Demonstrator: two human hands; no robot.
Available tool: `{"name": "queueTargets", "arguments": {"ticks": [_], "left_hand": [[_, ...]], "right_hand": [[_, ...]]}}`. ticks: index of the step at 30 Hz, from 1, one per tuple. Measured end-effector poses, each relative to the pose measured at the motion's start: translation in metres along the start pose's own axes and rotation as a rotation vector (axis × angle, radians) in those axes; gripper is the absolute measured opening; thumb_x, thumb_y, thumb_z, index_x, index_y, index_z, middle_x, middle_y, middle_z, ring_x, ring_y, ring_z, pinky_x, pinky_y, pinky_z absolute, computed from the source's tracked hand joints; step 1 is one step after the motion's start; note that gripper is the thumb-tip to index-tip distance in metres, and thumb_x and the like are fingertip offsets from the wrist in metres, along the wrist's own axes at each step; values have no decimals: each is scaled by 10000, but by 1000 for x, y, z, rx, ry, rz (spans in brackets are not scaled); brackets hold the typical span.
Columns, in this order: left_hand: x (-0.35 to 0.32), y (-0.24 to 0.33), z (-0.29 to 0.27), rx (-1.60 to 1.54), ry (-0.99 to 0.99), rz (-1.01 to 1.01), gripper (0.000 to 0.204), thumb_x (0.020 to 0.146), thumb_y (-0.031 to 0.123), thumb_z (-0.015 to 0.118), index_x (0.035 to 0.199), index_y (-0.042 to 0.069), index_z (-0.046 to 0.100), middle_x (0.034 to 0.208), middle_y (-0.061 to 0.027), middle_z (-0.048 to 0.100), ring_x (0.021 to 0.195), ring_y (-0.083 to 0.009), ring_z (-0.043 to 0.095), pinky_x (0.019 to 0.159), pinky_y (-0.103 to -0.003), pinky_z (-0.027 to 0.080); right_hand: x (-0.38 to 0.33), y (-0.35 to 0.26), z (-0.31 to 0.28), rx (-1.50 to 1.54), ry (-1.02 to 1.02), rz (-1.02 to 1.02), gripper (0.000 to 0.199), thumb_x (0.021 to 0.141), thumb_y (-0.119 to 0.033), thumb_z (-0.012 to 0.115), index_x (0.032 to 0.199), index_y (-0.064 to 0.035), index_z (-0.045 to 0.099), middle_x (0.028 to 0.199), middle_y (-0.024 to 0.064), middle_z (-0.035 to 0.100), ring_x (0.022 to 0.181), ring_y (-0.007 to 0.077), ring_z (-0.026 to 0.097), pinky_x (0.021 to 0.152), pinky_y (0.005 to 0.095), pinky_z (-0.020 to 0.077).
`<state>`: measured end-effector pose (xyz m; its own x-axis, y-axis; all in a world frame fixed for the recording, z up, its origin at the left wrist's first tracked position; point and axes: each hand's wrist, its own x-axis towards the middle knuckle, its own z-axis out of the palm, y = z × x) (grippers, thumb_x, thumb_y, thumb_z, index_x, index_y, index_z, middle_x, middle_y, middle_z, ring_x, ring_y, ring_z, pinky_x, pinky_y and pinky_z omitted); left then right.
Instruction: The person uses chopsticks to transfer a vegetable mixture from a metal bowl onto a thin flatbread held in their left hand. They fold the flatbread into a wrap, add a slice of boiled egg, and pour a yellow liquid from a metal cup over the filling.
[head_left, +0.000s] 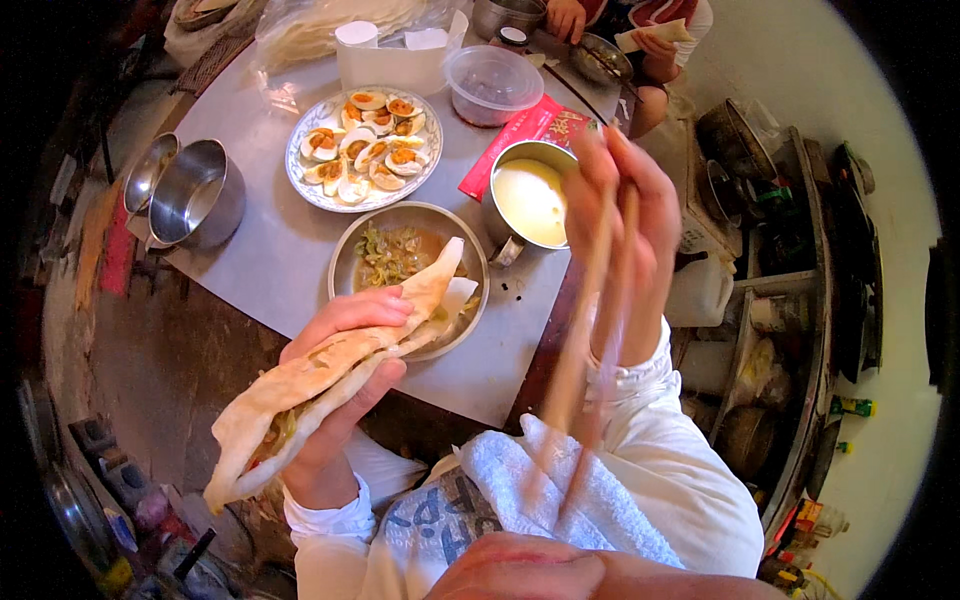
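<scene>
My left hand (325, 462) is wrapped round a folded flatbread (310, 378), browned on top, with a vegetable filling showing along its open edge. The far tip of the bread reaches over a metal bowl (341, 262) of chopped greens (395, 256) in brownish liquid. Raised at the right, my right hand (648, 225) grips a pair of wooden chopsticks (583, 345). They point down toward me, smeared by motion, with no food visible at their tips. Beside that hand stands a metal mug (497, 226) of pale yellow liquid.
A patterned plate (296, 168) of halved eggs, a plastic tub (490, 72) and a red packet (490, 163) share the table (270, 268). Metal pots (205, 195) stand at its left edge. Across it, another person's hand (655, 55) holds a rolled flatbread. Shelves (790, 300) line the right.
</scene>
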<state>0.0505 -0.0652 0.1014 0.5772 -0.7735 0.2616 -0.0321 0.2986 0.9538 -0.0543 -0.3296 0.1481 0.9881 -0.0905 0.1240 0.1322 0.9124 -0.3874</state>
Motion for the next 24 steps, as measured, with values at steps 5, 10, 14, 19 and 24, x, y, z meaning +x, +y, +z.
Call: {"name": "queueTargets", "arguments": {"ticks": [5,10,14,19,24], "left_hand": [[-1,0,-3,44,-25,0,364,834,201,697,1088,-47,617,1107,-194,629,1153,-324,558,1074,-482,361],[-1,1,-3,31,-8,-14,359,830,203,700,1079,-44,622,1092,-191,633,1130,-314,567,1073,-486,365],[-1,5,-4,36,-6,-12,363,830,214,703,1070,-45,623,1083,-188,635,1122,-311,569,1076,-486,362],[-2,5,-5,41,4,-29,381,823,233,711,1065,-48,623,1077,-185,636,1122,-311,568,1080,-488,356],[-3,4,-8,33,-16,-15,370,826,217,701,1071,-48,619,1090,-190,632,1134,-314,562,1082,-486,354]], "right_hand": [[37,37,-44,-929,463,-438,245,990,-196,514,989,40,580,868,162,671,698,253,702,606,333,599],[50,74,-70,-1037,461,-342,207,1000,-180,525,1023,16,586,865,72,650,756,138,672,668,240,559],[54,81,-76,-1039,474,-298,210,999,-180,531,1026,21,587,875,66,648,751,131,670,665,232,555],[58,86,-74,-1022,493,-283,212,1001,-177,524,1018,27,582,883,69,643,750,135,669,668,235,557],[60,90,-82,-1034,489,-271,213,1001,-173,520,1003,32,580,877,80,653,754,138,671,669,242,561]]}}
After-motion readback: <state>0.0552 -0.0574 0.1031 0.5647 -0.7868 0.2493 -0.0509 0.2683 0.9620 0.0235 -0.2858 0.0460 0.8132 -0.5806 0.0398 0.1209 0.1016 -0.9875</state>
